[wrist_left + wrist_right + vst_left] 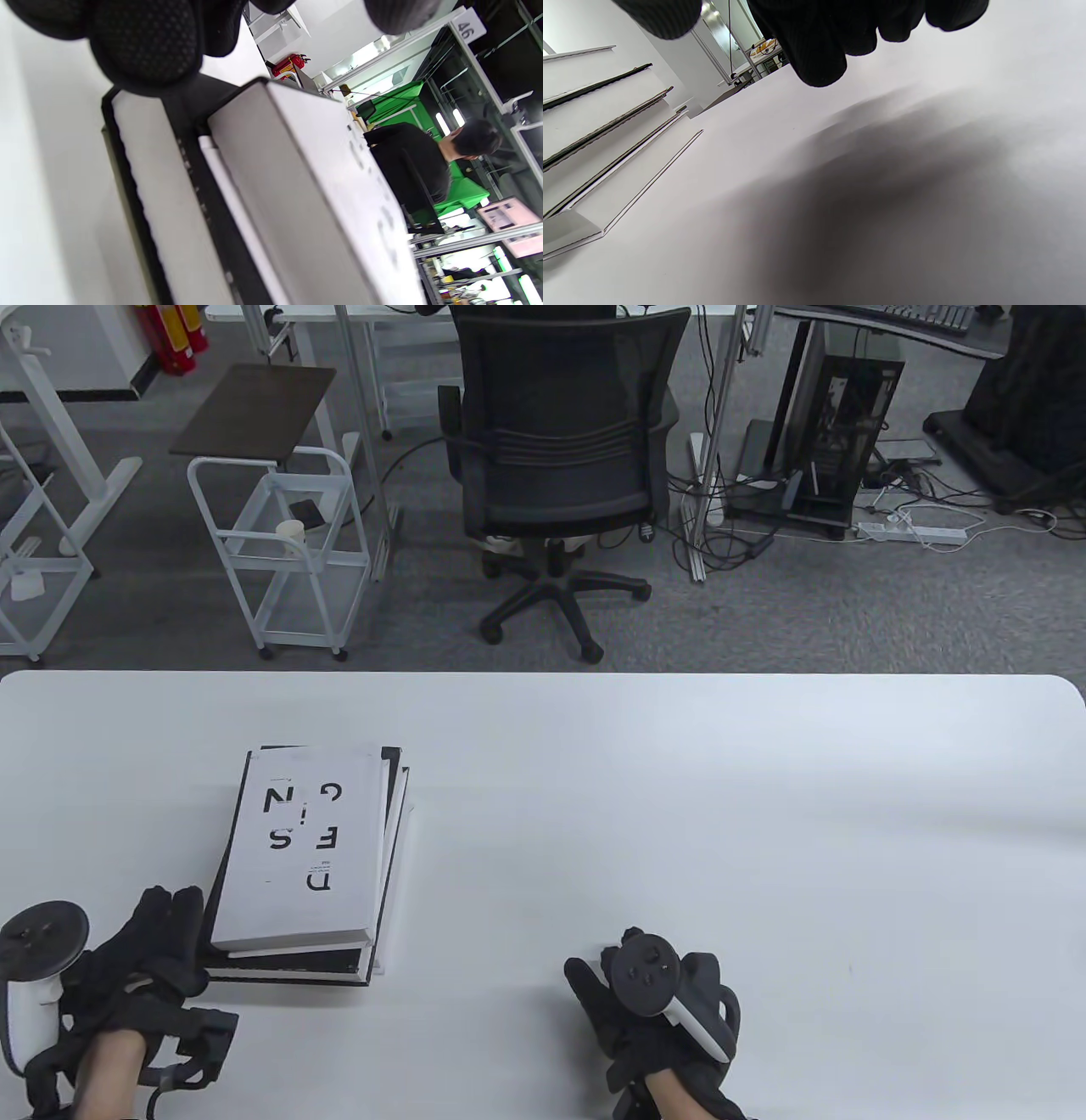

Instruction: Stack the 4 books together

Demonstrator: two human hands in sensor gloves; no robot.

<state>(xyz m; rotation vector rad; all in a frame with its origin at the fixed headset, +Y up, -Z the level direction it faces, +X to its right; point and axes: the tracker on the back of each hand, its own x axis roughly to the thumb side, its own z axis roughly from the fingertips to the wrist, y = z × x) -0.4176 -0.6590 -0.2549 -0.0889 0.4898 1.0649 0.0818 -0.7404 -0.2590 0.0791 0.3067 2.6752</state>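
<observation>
A stack of books [310, 865] lies on the left part of the white table [679, 814]. The top book [301, 848] is white with large black letters; black-covered books lie under it. The stack fills the left wrist view [254, 203] and shows at the left of the right wrist view [594, 140]. My left hand [165, 937] lies on the table just left of the stack's near corner, fingers [144, 46] close to the lower books; whether they touch is unclear. My right hand [653, 1010] rests on the table to the right of the stack, holding nothing.
A black office chair [560, 475] and a white wire cart [280, 551] stand on the floor beyond the table's far edge. A computer tower [840, 441] and cables lie at the back right.
</observation>
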